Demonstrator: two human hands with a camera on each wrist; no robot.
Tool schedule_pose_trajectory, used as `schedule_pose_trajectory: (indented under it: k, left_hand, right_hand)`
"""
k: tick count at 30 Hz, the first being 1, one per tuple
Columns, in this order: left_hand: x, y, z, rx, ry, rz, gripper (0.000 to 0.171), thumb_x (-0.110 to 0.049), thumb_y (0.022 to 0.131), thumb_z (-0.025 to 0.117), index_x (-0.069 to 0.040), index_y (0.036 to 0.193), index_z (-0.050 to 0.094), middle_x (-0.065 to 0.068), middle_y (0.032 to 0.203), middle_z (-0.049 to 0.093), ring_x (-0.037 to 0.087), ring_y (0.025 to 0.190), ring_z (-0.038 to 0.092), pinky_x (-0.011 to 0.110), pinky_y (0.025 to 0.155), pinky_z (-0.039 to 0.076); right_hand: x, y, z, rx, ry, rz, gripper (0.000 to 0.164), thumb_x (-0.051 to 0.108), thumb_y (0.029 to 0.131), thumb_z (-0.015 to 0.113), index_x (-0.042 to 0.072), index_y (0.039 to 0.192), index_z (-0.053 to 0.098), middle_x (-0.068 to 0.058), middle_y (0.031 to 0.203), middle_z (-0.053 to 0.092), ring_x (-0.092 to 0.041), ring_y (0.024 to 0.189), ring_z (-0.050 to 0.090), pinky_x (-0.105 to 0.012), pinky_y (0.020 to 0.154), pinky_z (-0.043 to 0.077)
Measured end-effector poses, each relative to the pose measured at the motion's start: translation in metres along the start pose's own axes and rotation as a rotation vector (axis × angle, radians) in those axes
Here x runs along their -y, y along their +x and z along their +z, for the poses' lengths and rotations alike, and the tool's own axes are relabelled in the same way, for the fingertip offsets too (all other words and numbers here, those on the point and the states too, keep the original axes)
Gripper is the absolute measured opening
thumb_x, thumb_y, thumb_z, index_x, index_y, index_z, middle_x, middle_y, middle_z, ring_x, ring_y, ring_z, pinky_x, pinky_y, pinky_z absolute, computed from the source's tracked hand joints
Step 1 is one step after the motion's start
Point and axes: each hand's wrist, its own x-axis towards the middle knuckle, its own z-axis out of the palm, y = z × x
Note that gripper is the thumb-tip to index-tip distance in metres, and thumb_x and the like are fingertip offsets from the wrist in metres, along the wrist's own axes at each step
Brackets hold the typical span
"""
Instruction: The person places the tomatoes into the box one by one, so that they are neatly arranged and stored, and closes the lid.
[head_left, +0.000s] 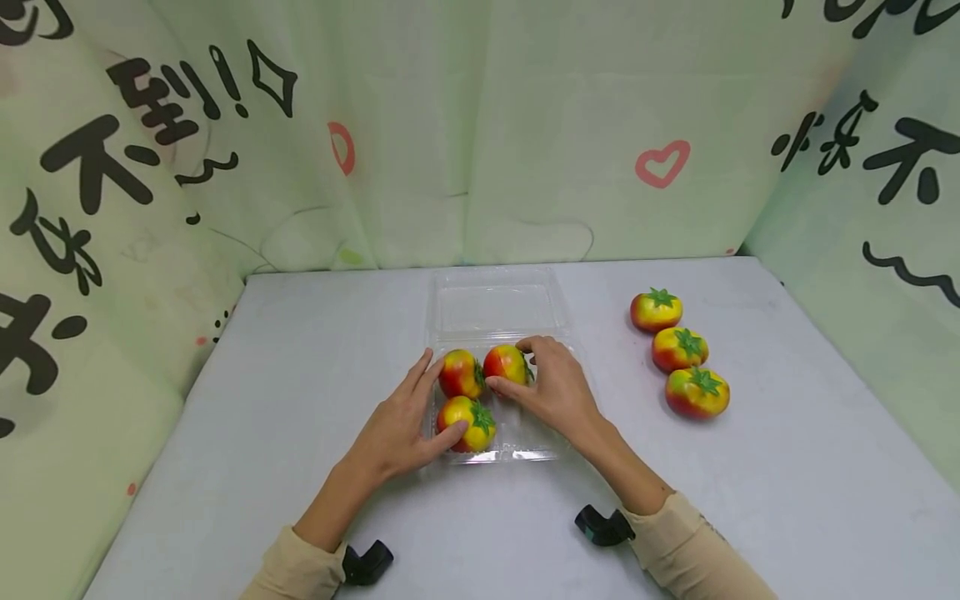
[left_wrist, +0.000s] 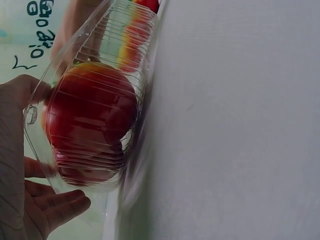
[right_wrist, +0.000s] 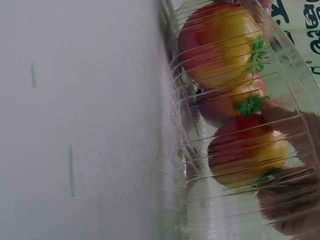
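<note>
A clear plastic clamshell box (head_left: 536,442) lies with its lid (head_left: 498,304) folded back on the far side. Three toy tomatoes, red and yellow with green leaf tops, are inside it. My right hand (head_left: 557,390) pinches the back right tomato (head_left: 504,363) between thumb and fingers, down within the box. Along the box's left rim, my left hand (head_left: 396,429) spreads its fingers, its thumb touching the front tomato (head_left: 459,414). Behind that one sits the back left tomato (head_left: 459,372), close to the left fingertips. Through the ribbed wall, the right wrist view shows the pinched tomato (right_wrist: 242,152).
Three more tomatoes stand in a row right of the box: a far one (head_left: 656,310), a middle one (head_left: 679,348) and a near one (head_left: 697,393). A white cloth covers the table (head_left: 300,358). Pale green printed curtains (head_left: 540,117) enclose its back and sides.
</note>
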Motion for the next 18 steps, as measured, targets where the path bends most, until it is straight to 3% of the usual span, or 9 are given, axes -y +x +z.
schedule_pose_trajectory:
  k: [8,18]
  left_hand:
    - [0.0009,0.0012,-0.0003,-0.007,0.001,0.008,0.090,-0.048,0.089,0.072,-0.007,0.160,0.033,0.021,0.165,0.030,0.043,0.134,0.054,0.056,0.102,0.052]
    - [0.0006,0.0005,-0.0003,-0.007,-0.014,0.009,0.089,-0.047,0.090,0.072,-0.007,0.160,0.033,0.020,0.166,0.028,0.043,0.134,0.054,0.057,0.102,0.051]
  right_hand:
    - [-0.0014,0.0006,-0.0014,-0.006,-0.021,-0.007,0.066,0.042,0.080,0.086,-0.003,0.124,0.064,-0.018,0.117,0.068,-0.032,0.096,0.061,-0.044,0.086,0.057]
    - [-0.0001,-0.0018,-0.0042,-0.009,-0.020,-0.004,0.069,0.041,0.080,0.087,-0.004,0.128,0.063,-0.021,0.124,0.066,-0.035,0.109,0.063,-0.049,0.094,0.056]
